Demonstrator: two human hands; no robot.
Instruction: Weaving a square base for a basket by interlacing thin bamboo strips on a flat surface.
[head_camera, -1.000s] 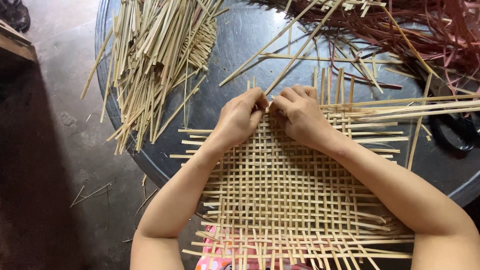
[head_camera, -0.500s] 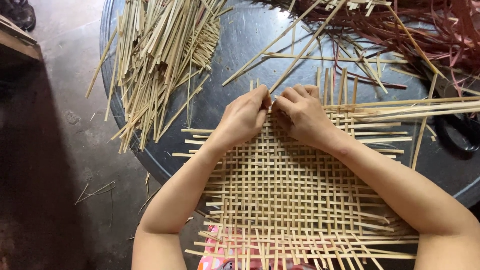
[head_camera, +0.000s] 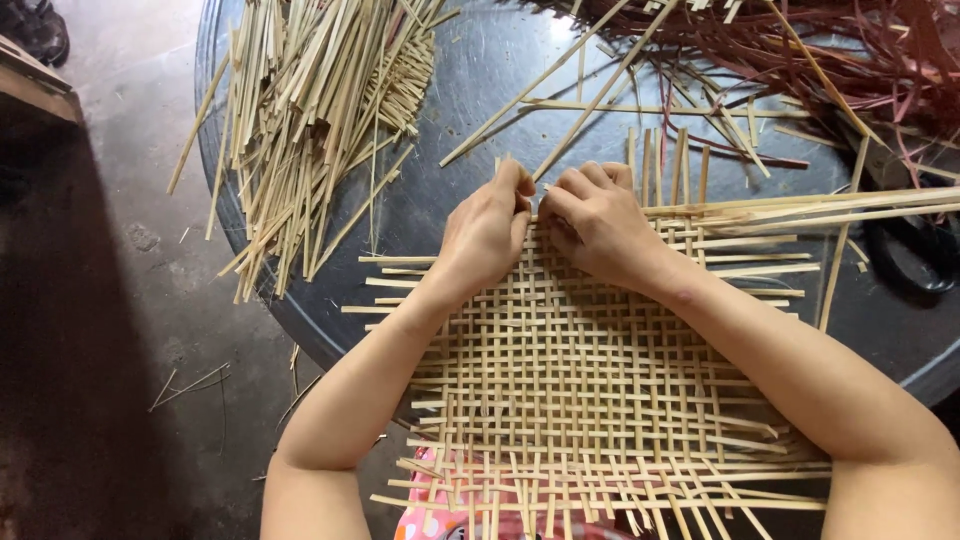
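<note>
My left hand (head_camera: 487, 232) and right hand (head_camera: 592, 222) pinch pale strips at the far edge of the woven bamboo mat (head_camera: 590, 390), which lies on the dark round table (head_camera: 480, 70) beside a pile of loose bamboo strips (head_camera: 310, 110).

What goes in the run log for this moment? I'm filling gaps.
left hand pinching strip | right hand pressing woven mat far edge | loose strips left

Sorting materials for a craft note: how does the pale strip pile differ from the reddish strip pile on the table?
The pale strip pile is straw-coloured, at far left, lying roughly parallel; the reddish strip pile is dark maroon, at far right, tangled. Both are thin flat strips on the dark round table.
</note>
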